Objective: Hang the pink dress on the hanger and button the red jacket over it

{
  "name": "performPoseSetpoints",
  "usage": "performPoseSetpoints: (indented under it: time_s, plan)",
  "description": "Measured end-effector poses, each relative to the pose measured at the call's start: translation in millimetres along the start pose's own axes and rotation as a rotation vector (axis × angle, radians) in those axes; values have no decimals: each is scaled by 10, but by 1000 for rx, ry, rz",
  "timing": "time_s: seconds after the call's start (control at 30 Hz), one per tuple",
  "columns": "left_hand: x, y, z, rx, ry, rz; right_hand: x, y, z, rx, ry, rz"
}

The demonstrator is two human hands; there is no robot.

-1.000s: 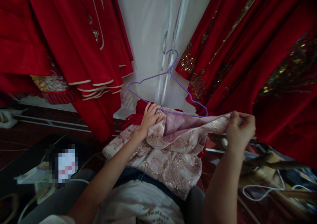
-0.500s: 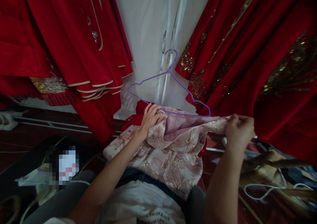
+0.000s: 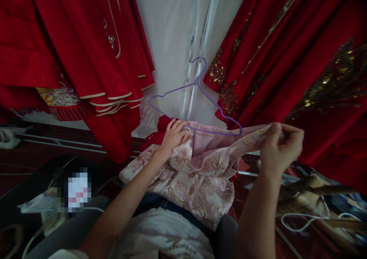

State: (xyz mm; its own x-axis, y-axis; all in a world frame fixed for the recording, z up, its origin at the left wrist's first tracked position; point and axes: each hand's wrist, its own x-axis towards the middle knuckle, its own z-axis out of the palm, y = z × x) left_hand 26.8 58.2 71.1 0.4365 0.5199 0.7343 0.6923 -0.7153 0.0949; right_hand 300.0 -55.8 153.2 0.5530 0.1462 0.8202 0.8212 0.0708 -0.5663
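Observation:
A pale pink brocade garment [image 3: 200,192] with a gold floral pattern lies over my lap, its plain pink lining showing at the top. My left hand [image 3: 175,136] grips the garment's upper edge on the left, together with or close to the bottom bar of a purple wire hanger [image 3: 210,89]. Pinched between the thumb and fingers of my right hand [image 3: 281,144] is the garment's right edge, stretched out to the side. The hanger stands upright, hook at the top, its lower bar against the lining. Fabric hides the tips of my left fingers.
Red garments with gold and silver trim hang at left [image 3: 114,68] and right [image 3: 266,60]. Between them are a pale wall and white metal poles [image 3: 199,26]. Lower right are a white cable [image 3: 304,216] and cluttered items. Red cloth [image 3: 164,125] shows behind the garment.
My right hand has moved slightly right and up, pulling the garment's edge out farther. My left hand and the hanger have barely shifted.

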Motion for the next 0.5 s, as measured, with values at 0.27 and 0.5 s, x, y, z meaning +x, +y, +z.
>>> performPoseSetpoints:
  time_s: [0.27, 0.5]
  plan:
    - [171, 200, 106, -90, -69, 108, 234, -267, 464, -25, -370, -203]
    - [403, 313, 152, -201, -159, 163, 553, -353, 691, 40, -436, -89]
